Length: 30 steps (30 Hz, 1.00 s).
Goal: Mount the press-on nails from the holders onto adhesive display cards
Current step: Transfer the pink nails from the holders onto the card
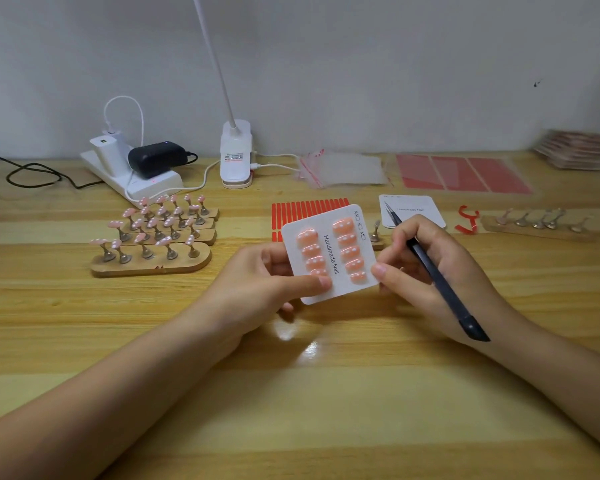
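Above the middle of the table (326, 393) we hold a finished card (329, 254), ten pink nails in two columns, so this card looks done. Our left hand (271, 282) pinches its lower left edge, thumb on the face. Our right hand (426, 268) pinches the right edge while also gripping the tweezers (430, 268). Next we would likely set it aside, take the blank card (420, 209), and lift nails from the full holders (153, 237) at left.

I see peach nails (346, 244) with white dots on a white card (329, 254), beside red strips (305, 207).
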Tool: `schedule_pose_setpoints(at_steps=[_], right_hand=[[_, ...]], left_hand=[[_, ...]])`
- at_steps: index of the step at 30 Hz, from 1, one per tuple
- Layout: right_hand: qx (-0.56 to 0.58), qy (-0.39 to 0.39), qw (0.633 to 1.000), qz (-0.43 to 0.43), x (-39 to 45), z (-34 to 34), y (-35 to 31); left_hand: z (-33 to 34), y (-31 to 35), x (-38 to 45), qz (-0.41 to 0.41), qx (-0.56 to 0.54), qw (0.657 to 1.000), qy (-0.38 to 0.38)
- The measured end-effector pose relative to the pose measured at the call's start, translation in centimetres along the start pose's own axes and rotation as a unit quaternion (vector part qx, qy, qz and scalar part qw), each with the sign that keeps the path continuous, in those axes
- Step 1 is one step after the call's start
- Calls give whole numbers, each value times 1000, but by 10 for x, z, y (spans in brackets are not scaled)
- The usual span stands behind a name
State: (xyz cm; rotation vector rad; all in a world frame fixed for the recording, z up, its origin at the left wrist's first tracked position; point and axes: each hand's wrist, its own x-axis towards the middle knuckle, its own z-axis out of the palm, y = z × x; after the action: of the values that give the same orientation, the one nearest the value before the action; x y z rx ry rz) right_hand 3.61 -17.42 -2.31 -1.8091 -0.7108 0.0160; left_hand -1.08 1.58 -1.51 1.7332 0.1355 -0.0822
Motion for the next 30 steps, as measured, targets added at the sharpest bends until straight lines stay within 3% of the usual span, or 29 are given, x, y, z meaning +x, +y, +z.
schedule_pose_setpoints(at_steps=[10,18,30], right_hand=[[37,9,999,10,2,-3,8],[24,4,1000,2,1,-1,4],[11,-4,1000,0,0,-2,6]], left_hand=[[-5,5,-3,-16,23,997,-70],[-2,1,0,-25,12,999,-19],[-5,1,2,-38,22,998,-35]])
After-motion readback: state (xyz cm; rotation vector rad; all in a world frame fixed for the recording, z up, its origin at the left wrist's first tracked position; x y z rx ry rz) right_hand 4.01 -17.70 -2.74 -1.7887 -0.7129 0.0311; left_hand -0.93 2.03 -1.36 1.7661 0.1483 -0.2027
